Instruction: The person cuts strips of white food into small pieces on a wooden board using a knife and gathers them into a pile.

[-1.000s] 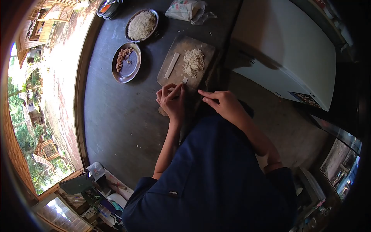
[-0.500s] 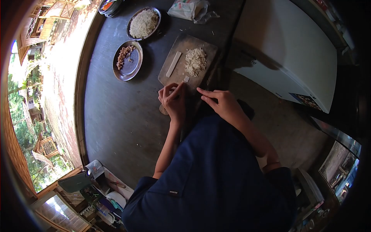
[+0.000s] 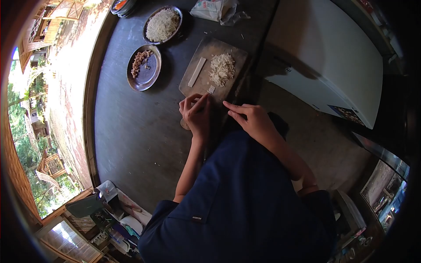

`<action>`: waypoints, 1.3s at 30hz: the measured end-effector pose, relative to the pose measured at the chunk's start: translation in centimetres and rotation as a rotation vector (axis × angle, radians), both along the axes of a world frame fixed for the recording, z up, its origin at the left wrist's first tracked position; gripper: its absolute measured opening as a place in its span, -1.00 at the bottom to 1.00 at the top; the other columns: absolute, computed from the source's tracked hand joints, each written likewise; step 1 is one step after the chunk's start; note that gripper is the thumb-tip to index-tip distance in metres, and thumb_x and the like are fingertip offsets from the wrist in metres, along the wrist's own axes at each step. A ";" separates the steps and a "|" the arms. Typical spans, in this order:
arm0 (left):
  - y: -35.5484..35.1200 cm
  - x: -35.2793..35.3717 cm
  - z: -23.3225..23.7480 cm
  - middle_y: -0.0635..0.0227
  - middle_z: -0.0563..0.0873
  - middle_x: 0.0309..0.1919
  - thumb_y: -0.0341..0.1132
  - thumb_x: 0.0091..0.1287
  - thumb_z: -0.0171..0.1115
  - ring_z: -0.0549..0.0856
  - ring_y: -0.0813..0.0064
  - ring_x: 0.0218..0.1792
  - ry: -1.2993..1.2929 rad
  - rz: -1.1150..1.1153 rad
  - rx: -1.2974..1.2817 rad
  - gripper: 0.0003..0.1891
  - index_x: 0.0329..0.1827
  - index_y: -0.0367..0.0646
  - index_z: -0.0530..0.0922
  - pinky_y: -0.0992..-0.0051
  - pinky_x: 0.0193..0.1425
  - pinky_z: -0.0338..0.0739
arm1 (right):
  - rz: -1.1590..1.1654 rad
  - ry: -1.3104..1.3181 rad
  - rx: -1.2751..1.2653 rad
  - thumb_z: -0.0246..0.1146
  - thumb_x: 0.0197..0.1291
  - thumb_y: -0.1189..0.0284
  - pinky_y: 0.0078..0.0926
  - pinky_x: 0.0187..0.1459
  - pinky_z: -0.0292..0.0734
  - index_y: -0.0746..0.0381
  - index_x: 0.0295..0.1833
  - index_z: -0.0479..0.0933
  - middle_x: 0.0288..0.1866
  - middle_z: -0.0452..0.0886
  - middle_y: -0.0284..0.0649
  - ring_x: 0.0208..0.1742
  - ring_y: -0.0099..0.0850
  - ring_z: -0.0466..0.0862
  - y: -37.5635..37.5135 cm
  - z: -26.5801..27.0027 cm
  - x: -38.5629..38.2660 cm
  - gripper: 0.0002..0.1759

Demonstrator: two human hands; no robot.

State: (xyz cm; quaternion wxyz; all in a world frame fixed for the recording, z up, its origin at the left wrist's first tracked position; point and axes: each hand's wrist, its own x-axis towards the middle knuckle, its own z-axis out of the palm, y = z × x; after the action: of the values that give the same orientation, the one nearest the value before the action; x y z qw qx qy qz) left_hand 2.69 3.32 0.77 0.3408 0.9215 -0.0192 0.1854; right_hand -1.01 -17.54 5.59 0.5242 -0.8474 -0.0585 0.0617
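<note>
A worn wooden chopping board [image 3: 202, 49] lies on the dark table. On it are a heap of thin pale shreds [image 3: 222, 70], a long white strip [image 3: 197, 72] and a small cut white piece [image 3: 211, 89]. My left hand [image 3: 196, 116] is closed at the board's near edge, its fingertips bunched beside the small piece; what they press on is hidden. My right hand [image 3: 255, 122] is just right of the board's near end, index finger and thumb drawn toward each other and pointing left. Whatever lies between them is too dark to make out.
A metal plate with brown chopped bits [image 3: 144, 70] and a bowl of white shreds [image 3: 162, 25] stand beyond the board. A plastic bag [image 3: 212, 9] lies at the far end. A white refrigerator [image 3: 337, 57] stands right; a dish rack [image 3: 116, 215] is lower left.
Both hands stay almost in place; the small cut white piece looks slightly shifted. The strip and the heap on the board have not moved.
</note>
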 end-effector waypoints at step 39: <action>1.3 1.0 0.8 0.36 0.84 -0.04 -0.36 0.32 0.59 0.73 0.35 0.04 0.186 0.069 -0.210 -0.78 0.02 -0.04 0.91 0.30 0.25 0.59 | -0.020 0.002 0.031 0.43 0.48 0.34 -0.24 -0.22 0.60 -0.05 0.44 0.71 -0.30 0.72 0.01 -0.39 -0.18 0.66 -0.8 -0.3 -1.2 -0.55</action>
State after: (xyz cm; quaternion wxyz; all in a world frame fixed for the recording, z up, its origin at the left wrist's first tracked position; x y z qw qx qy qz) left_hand 3.73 4.64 1.59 0.4293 0.8940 0.0635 0.1119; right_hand -2.17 -18.30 5.27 0.5377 -0.8397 -0.0506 0.0567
